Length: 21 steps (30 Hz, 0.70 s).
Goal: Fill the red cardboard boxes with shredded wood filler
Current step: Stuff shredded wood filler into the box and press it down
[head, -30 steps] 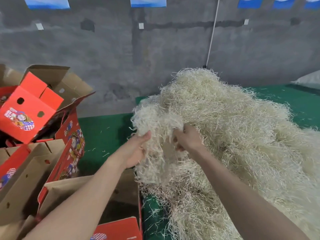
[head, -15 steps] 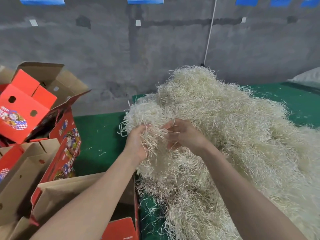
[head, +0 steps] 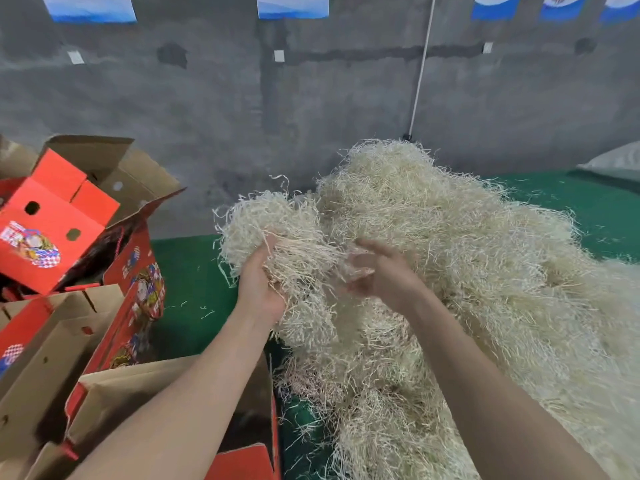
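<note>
One handful of shredded wood filler [head: 266, 220] has come away from the big pile [head: 467, 271] in the last second, and that is the change that matters. A second ago both hands were pinching a hanging sheet of strands between them, close together at the pile's near-left edge. Now the left hand [head: 259, 285] alone grips the clump from below, fingers curled into it, and has carried it a little left, so it stands as its own rounded tuft just beside the pile. The right hand [head: 379, 271] has let go: its fingers are spread and relaxed, and although it is blurred, it appears to hold nothing. Thin strands stretch between the clump and the heap on the right, so the separation looks not quite finished. The rest of the filler lies heaped on the green mat [head: 194, 271], filling the right side from near to far. The open red box [head: 114, 400] sits at near left under the left forearm, its brown flaps up; what is inside it is hidden by the arm. More red boxes [head: 52, 220] are stacked at far left. My reading is that tearing off is nearly done and the clump is ready to go down and left into the box.
</note>
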{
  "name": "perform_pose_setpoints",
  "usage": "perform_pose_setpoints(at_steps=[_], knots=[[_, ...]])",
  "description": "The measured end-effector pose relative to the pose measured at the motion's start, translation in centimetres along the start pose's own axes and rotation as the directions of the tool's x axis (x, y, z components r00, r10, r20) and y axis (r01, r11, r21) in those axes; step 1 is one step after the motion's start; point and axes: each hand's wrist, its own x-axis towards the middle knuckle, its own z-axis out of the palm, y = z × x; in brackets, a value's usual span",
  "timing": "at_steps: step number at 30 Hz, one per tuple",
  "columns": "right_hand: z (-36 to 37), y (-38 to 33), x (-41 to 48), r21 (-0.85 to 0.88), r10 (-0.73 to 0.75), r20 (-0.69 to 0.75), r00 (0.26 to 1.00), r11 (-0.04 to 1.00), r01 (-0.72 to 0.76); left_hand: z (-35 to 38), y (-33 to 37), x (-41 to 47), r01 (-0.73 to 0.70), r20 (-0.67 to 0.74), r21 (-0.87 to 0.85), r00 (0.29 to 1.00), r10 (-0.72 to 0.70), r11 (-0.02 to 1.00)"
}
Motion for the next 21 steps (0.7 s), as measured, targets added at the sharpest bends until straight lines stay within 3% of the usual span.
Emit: perform_pose_setpoints(at_steps=[2, 3, 5, 6, 7, 10, 12, 16, 19, 21], knots=[[1.5, 0.5, -0.4, -0.252, 0.022, 0.11, 0.994, 0.968, 0.007, 0.0, -0.6, -0.1, 0.061, 0.002, 0.075, 0.998, -0.061, 0.995], [2.4, 0.6, -0.5, -0.412, -0.062, 0.089, 0.994, 0.906, 0.093, 0.3, -1.0, -0.4, 0.104, 0.036, 0.163, 0.993, -0.111, 0.981], [3.8, 0.9, -0.3, -0.692, -0.316, 0.089, 0.945, 0.662, 0.287, 1.3, -1.7, -1.6, 0.192, 0.064, 0.391, 0.97, -0.235, 0.9], [4.3, 0.9, -0.3, -0.732, -0.372, 0.149, 0.916, 0.582, 0.355, 1.6, -2.0, -1.9, 0.223, 0.054, 0.437, 0.961, -0.273, 0.871], [4.4, 0.8, -0.4, -0.726, -0.367, 0.182, 0.912, 0.575, 0.376, 1.8, -2.0, -1.9, 0.236, 0.036, 0.441, 0.959, -0.28, 0.866], [2.7, 0.0, -0.5, -0.46, -0.276, 0.048, 0.96, 0.847, 0.266, 1.6, -1.0, -1.1, 0.148, -0.031, 0.346, 0.989, -0.146, 0.927], [1.7, 0.0, -0.5, -0.309, -0.176, 0.011, 0.984, 0.935, 0.171, 1.7, 0.0, -1.0, 0.085, -0.029, 0.295, 0.996, -0.08, 0.952], [3.2, 1.9, -0.4, -0.342, 0.107, 0.275, 0.956, 0.94, -0.007, 3.3, -0.4, -1.7, 0.048, 0.001, 0.222, 0.999, -0.049, 0.974], [3.5, 2.4, 0.2, -0.354, 0.141, 0.23, 0.963, 0.934, -0.052, 3.6, -0.6, -1.0, 0.076, -0.036, 0.207, 0.997, -0.07, 0.975], [3.1, 2.3, 0.2, -0.479, 0.161, 0.199, 0.967, 0.877, -0.047, 3.4, -0.3, -0.9, 0.118, 0.006, 0.107, 0.993, -0.119, 0.987]])
